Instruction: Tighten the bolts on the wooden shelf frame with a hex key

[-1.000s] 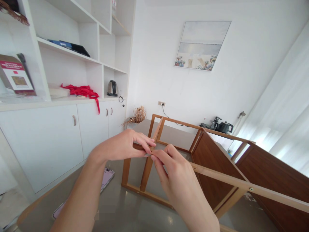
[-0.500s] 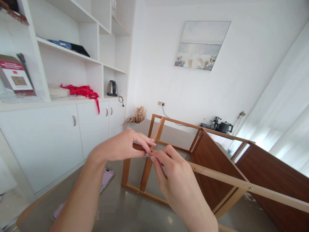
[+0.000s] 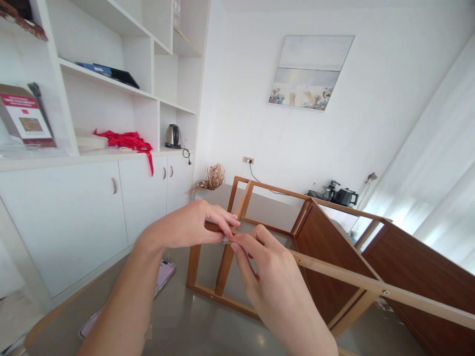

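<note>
A wooden frame (image 3: 334, 270) with brown panels lies on its side on the grey tabletop. Over the near corner of its upper rail is my left hand (image 3: 200, 225), thumb and forefinger closed about one end of a small bent metal rod, which looks like a hex key (image 3: 226, 241). My right hand (image 3: 265, 259) pinches the rod's other end between thumb and forefinger. Fingers cover most of the rod, and whatever it meets at the rail is hidden. Farther along the rail, a bolt head (image 3: 386, 292) sits in a hole.
A phone (image 3: 165, 274) lies on the table (image 3: 193, 331) beside my left forearm; a second one is partly hidden under it. A white cabinet (image 3: 74, 212) stands at the left. Behind the frame are a black kettle (image 3: 344, 196) and dried plants (image 3: 213, 177).
My right fingertips have shifted slightly, and a bit more of the bent rod shows between the hands. The frame and my left hand have stayed nearly in place.
</note>
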### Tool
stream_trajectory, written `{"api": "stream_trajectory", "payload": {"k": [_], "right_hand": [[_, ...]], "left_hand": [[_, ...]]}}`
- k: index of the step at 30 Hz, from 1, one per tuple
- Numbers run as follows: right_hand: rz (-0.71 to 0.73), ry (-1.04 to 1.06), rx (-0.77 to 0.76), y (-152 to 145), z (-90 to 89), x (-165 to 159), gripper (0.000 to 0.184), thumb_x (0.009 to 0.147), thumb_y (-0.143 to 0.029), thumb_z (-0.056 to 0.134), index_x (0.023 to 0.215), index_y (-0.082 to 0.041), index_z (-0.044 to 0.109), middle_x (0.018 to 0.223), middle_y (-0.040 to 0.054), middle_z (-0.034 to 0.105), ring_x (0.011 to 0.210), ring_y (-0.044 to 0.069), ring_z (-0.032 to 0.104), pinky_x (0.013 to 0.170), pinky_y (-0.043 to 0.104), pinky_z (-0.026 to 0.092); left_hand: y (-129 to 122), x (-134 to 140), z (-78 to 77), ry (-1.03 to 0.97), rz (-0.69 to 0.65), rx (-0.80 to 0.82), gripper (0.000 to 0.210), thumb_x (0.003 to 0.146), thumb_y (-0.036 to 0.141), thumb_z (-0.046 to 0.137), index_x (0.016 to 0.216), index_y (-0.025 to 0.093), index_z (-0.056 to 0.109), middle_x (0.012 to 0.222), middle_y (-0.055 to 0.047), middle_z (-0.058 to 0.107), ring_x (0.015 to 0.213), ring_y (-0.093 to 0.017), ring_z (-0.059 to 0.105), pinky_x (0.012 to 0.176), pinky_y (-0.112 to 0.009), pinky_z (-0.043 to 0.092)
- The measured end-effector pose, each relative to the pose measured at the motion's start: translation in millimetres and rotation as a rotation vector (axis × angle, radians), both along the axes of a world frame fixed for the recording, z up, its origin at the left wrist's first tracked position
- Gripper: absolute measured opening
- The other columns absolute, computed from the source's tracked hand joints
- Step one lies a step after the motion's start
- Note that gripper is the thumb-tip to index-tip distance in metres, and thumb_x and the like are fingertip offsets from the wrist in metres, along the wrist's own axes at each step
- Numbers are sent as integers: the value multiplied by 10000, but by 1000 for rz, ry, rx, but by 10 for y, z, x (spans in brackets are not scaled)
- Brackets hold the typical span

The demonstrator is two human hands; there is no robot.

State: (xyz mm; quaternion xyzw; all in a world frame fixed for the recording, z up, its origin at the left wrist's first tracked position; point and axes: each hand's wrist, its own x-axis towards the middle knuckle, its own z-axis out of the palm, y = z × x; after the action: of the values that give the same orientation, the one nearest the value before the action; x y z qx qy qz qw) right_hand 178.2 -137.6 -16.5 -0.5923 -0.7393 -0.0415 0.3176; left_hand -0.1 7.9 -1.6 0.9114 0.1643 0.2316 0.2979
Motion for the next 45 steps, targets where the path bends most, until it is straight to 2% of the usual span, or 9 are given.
{"api": "stream_trajectory", "payload": {"k": [10, 15, 24, 30, 38, 45], "right_hand": [[-19, -13, 10, 24, -25, -2, 240, 1047, -245, 425, 1009, -256, 662, 871, 3, 504, 700, 142, 486, 606, 279, 329], [-5, 4, 6, 15, -6, 6, 239, 1042, -255, 440, 973, -260, 668, 865, 0, 518, 675, 133, 483, 587, 278, 314], [-11, -8, 5, -10, 3, 2, 204, 1021, -237, 466, 987, -270, 665, 867, -15, 510, 601, 112, 425, 568, 274, 293], [-16, -8, 37, 11, -15, -2, 204, 1010, -217, 481, 992, -264, 679, 858, -11, 497, 624, 122, 442, 567, 271, 298], [15, 102, 124, 62, -87, -66, 169, 971, -158, 502, 1002, -221, 656, 869, -4, 513, 678, 131, 488, 603, 271, 352], [34, 230, 82, 91, -63, -62, 145, 959, -152, 531, 975, -220, 658, 866, -14, 505, 685, 109, 495, 614, 254, 367]], "left_hand": [[-15, 4, 21, 1, 1, -8, 153, 851, 303, 705, 944, 286, 825, 1291, -26, 725, 1291, -246, 628, 1100, -367, 512], [-23, 2, 21, -2, 0, -8, 156, 855, 282, 701, 949, 296, 825, 1288, -15, 725, 1294, -224, 625, 1095, -337, 512], [-28, 6, 23, 9, 6, -2, 140, 869, 311, 709, 946, 315, 826, 1285, 8, 727, 1300, -211, 619, 1110, -328, 502], [-20, 4, 22, 1, -3, -2, 140, 872, 314, 708, 945, 308, 827, 1275, 7, 732, 1298, -211, 620, 1112, -325, 501], [-27, 2, 18, 15, 2, -4, 171, 856, 237, 702, 950, 308, 826, 1306, 11, 718, 1301, -208, 619, 1101, -309, 502], [-19, 6, 19, 10, 8, 3, 145, 864, 292, 707, 946, 309, 825, 1326, 3, 705, 1289, -212, 626, 1097, -326, 502]]}}
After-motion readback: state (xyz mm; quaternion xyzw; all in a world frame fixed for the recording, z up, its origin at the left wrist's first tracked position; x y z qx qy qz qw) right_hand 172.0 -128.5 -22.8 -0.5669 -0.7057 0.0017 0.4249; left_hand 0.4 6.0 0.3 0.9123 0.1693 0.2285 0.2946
